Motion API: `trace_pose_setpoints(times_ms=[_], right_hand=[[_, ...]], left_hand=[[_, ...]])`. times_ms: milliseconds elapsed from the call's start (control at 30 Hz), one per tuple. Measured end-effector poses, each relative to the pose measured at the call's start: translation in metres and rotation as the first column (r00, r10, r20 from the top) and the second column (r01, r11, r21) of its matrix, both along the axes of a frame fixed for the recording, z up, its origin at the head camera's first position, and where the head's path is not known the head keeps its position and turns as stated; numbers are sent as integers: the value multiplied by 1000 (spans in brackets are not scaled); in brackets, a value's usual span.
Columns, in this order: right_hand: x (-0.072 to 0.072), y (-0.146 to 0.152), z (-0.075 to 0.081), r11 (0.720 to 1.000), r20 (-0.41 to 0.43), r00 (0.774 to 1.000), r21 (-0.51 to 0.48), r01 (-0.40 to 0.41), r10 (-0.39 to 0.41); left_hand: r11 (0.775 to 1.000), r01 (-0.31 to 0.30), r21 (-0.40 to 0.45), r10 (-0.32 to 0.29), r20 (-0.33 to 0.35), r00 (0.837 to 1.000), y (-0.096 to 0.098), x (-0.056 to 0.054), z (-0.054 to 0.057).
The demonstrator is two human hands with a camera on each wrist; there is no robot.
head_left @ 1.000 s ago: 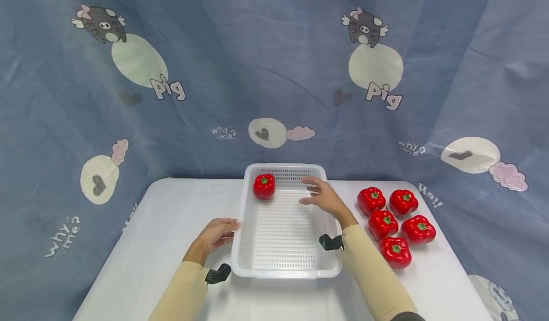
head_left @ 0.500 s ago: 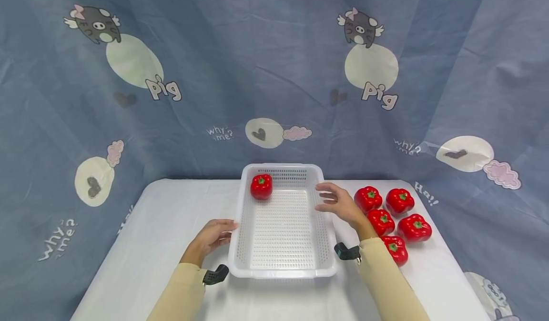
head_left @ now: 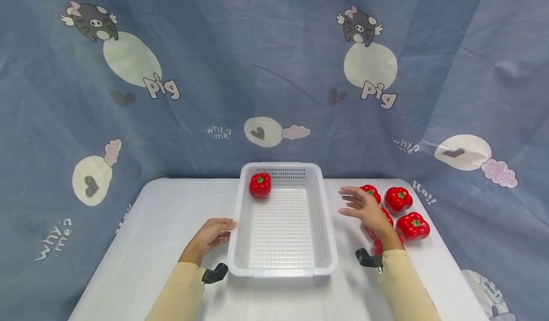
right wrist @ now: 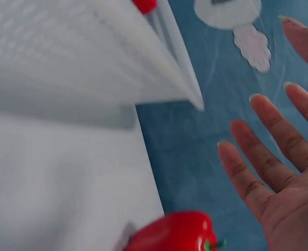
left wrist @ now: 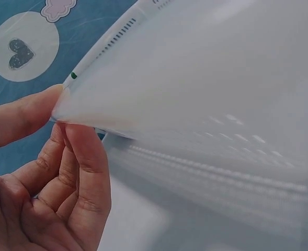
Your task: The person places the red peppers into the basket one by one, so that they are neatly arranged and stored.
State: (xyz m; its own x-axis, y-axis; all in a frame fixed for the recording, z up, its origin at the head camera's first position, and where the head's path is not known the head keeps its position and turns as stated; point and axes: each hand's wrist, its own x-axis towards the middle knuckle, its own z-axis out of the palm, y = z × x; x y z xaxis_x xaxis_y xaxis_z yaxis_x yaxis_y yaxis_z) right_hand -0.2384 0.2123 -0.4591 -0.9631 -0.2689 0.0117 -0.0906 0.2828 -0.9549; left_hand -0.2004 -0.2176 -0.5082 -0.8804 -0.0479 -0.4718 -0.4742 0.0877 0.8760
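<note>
A white plastic basket (head_left: pixel 280 235) with perforated walls stands on the table. My left hand (head_left: pixel 210 235) pinches its left rim between thumb and fingers, as the left wrist view shows at the rim (left wrist: pixel 99 97). One red bell pepper (head_left: pixel 260 185) sits in the basket's far left corner. My right hand (head_left: pixel 364 209) is in the air right of the basket, fingers spread and holding nothing. It partly covers a group of several red bell peppers (head_left: pixel 398 200) on the table's right side. A pepper (right wrist: pixel 174 232) appears below the hand in the right wrist view.
The white table (head_left: pixel 180 202) is backed by a blue printed curtain (head_left: pixel 274 73) along its far edge. Dark wrist cameras (head_left: pixel 215 274) sit on both sleeves.
My right hand has moved right, from over the basket to beside the group of peppers. My left hand keeps its hold on the rim, and the pepper in the basket stays put.
</note>
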Motion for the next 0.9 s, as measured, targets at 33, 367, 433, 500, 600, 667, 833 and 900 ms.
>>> trace_pose_setpoints(times_ms=[33, 367, 433, 500, 600, 667, 833, 900], right_hand=[[1, 4, 0, 1000, 1, 1000, 6, 10, -10], [21, 36, -5, 995, 25, 995, 7, 98, -98], [25, 41, -7, 993, 22, 992, 14, 120, -121], [29, 46, -8, 989, 18, 989, 26, 143, -144], [34, 53, -9, 983, 8, 985, 55, 174, -175], [38, 58, -9, 978, 0, 981, 77, 192, -192], [47, 71, -13, 965, 0, 974, 135, 225, -227], [50, 76, -16, 959, -1, 972, 157, 234, -237]], left_hand=[[1000, -4, 3, 4, 2, 1000, 0, 0, 0], [1000, 4, 26, -3, -15, 1000, -1, 1, -1], [1000, 11, 28, -11, -16, 1000, -1, 1, -2], [1000, 10, 30, -10, -16, 1000, 0, 1, -2], [1000, 13, 25, -12, -14, 1000, 0, 0, -1], [1000, 6, 24, -6, -11, 1000, 0, 0, -1], [1000, 2, 17, -2, -5, 1000, -1, 0, 0], [1000, 0, 13, 0, -4, 1000, -1, 0, -1]])
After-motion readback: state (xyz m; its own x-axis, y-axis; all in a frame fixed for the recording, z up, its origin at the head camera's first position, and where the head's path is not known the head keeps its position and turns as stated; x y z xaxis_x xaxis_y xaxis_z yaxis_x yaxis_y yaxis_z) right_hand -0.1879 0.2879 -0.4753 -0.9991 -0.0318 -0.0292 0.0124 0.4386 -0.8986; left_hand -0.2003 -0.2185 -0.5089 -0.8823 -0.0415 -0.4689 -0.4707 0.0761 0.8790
